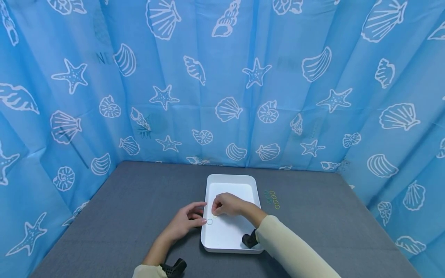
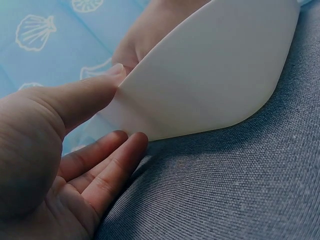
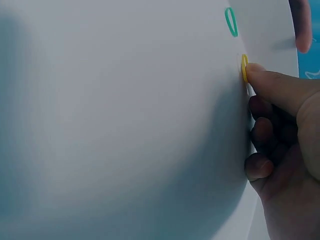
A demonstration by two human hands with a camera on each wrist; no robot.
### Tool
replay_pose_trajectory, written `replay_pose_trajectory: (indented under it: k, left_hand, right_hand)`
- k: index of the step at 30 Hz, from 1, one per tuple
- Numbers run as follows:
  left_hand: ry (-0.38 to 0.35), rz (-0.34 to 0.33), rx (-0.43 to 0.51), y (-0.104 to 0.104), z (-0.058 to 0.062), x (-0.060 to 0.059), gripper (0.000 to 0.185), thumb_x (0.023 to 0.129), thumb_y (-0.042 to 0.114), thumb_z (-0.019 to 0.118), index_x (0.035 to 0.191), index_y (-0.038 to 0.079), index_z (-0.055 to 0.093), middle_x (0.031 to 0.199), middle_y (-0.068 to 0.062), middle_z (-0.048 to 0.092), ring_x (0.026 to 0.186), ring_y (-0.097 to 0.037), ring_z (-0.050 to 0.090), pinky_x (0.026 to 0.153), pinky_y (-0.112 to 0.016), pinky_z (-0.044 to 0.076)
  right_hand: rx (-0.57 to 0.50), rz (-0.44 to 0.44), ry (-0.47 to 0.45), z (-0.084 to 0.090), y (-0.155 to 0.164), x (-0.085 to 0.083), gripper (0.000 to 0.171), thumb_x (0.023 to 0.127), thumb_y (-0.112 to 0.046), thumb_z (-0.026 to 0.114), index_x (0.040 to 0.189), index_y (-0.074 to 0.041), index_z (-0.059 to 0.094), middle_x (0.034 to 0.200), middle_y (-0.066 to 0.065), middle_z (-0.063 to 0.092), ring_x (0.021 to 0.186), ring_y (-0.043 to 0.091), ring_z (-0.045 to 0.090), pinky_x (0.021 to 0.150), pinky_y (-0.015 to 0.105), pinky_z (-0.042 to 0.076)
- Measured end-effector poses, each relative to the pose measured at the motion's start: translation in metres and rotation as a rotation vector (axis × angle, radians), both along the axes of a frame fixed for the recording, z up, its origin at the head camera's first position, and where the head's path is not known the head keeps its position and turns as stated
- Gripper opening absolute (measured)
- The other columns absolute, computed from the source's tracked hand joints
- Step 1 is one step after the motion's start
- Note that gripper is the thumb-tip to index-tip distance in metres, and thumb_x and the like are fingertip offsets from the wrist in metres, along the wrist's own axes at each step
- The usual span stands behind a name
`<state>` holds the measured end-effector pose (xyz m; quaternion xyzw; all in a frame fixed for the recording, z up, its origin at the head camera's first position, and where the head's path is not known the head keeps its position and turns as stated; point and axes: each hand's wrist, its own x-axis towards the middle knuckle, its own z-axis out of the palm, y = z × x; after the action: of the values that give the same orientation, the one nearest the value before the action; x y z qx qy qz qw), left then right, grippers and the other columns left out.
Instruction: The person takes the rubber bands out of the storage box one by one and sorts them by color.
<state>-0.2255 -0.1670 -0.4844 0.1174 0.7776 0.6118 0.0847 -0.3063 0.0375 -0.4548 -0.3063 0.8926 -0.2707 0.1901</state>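
Observation:
A white tray (image 1: 240,235) lies on the grey cloth with a green rubber band (image 1: 209,222) on its floor near the left wall. Just beyond it is a yellow rubber band (image 3: 244,68), with my right hand (image 1: 227,204) pinching it against the tray floor; the thumb shows on the band, while the index fingertip is mostly hidden. My left hand (image 1: 185,222) rests at the tray's left side. Seen from the left wrist, its thumb (image 2: 95,95) touches the rim, and its relaxed fingers (image 2: 117,167) meet the outer wall near the bottom.
To the right of the tray, several yellow rubber bands (image 1: 274,202) lie in a row beside a row of green ones (image 1: 267,197). A blue curtain (image 1: 215,85) with white shells and starfish hangs behind the grey-covered table (image 1: 149,189).

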Motion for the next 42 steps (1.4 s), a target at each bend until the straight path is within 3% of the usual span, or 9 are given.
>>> replay_pose_trajectory:
  k: [8, 15, 24, 32, 42]
  left_hand:
    - [0.0, -0.001, -0.002, -0.001, -0.001, -0.001, 0.056, 0.088, 0.019, 0.074, 0.138, 0.008, 0.052, 0.121, -0.016, 0.058, 0.096, -0.023, 0.062, 0.076, -0.034, 0.052]
    - [-0.016, 0.005, -0.005, -0.001, -0.002, -0.002, 0.056, 0.088, 0.019, 0.074, 0.138, 0.009, 0.053, 0.119, -0.014, 0.059, 0.096, -0.023, 0.061, 0.076, -0.035, 0.052]
    - [-0.012, 0.006, -0.005, -0.001, -0.002, -0.001, 0.056, 0.088, 0.019, 0.074, 0.138, 0.007, 0.052, 0.119, -0.014, 0.059, 0.095, -0.022, 0.062, 0.076, -0.036, 0.052]
    - [-0.002, 0.0, -0.004, -0.001, -0.005, -0.002, 0.057, 0.087, 0.019, 0.074, 0.138, 0.007, 0.052, 0.118, -0.014, 0.059, 0.095, -0.022, 0.062, 0.076, -0.035, 0.052]
    - [0.009, -0.004, 0.002, -0.001, -0.004, -0.001, 0.056, 0.088, 0.018, 0.073, 0.139, 0.006, 0.052, 0.12, -0.016, 0.058, 0.095, -0.022, 0.061, 0.076, -0.033, 0.051]
  right_hand:
    - [-0.017, -0.032, 0.015, 0.008, 0.011, -0.001, 0.011, 0.09, -0.015, 0.07, 0.08, -0.018, 0.066, 0.076, -0.006, 0.06, 0.075, 0.011, 0.055, 0.073, 0.028, 0.044]
    - [-0.075, -0.036, 0.056, 0.017, 0.022, -0.003, 0.01, 0.091, -0.008, 0.069, 0.082, -0.012, 0.066, 0.076, -0.004, 0.06, 0.073, 0.013, 0.053, 0.069, 0.029, 0.044]
    - [-0.126, -0.102, 0.06, 0.029, 0.043, -0.001, 0.008, 0.091, -0.006, 0.067, 0.084, -0.01, 0.064, 0.077, -0.003, 0.058, 0.074, 0.014, 0.052, 0.067, 0.03, 0.045]
    - [-0.171, -0.092, 0.077, 0.039, 0.072, 0.003, 0.006, 0.092, -0.004, 0.065, 0.087, -0.006, 0.064, 0.08, -0.001, 0.057, 0.075, 0.015, 0.05, 0.068, 0.031, 0.044]
    - [-0.214, -0.09, 0.132, 0.037, 0.108, 0.009, 0.006, 0.093, -0.004, 0.064, 0.087, -0.003, 0.064, 0.081, -0.001, 0.055, 0.073, 0.014, 0.048, 0.065, 0.029, 0.044]
